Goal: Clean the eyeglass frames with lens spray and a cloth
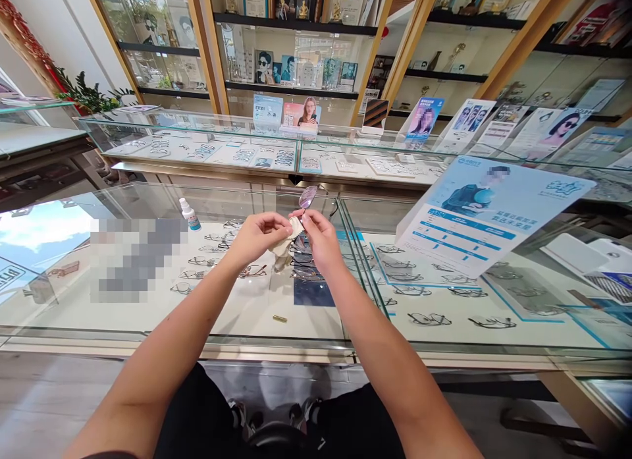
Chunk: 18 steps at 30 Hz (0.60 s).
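Above the glass counter, my two hands meet in front of me. My left hand (261,236) is closed on a pale cleaning cloth (282,253), which hangs down below the fingers. My right hand (322,238) is closed on a pair of eyeglasses (307,197). One lens with a purplish reflection sticks up past my fingertips; the other part of the glasses is hidden by the fingers and the cloth. Cloth and glasses come together where the fingertips nearly touch.
Under the glass counter (241,330) lie rows of eyeglasses (429,319). A small spray bottle (188,214) stands on top at left, and a large blue-and-white sign (486,215) leans at right. Another display case (197,133) runs behind.
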Each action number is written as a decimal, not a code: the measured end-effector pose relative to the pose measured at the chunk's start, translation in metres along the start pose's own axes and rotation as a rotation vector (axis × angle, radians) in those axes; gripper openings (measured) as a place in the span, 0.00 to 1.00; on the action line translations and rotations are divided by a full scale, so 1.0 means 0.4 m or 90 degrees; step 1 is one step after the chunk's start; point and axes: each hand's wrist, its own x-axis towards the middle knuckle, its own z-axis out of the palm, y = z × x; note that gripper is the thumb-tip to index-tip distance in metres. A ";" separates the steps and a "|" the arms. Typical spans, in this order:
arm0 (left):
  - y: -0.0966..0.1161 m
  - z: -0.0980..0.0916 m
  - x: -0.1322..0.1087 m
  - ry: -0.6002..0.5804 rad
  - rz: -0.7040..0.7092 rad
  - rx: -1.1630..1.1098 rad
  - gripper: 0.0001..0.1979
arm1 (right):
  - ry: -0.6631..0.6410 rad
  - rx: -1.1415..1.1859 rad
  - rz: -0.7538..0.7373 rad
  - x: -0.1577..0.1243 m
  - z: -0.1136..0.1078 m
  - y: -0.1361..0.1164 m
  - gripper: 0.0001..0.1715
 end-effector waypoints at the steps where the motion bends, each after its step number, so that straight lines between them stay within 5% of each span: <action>1: 0.001 0.002 0.000 -0.002 -0.013 -0.007 0.21 | 0.001 0.004 0.000 0.000 0.000 0.000 0.19; 12: -0.007 -0.008 0.004 -0.081 -0.094 0.061 0.26 | -0.017 0.017 -0.022 0.000 -0.003 0.000 0.21; 18: -0.019 0.011 -0.002 -0.112 -0.085 -0.036 0.33 | -0.048 0.054 -0.009 -0.008 0.002 -0.004 0.17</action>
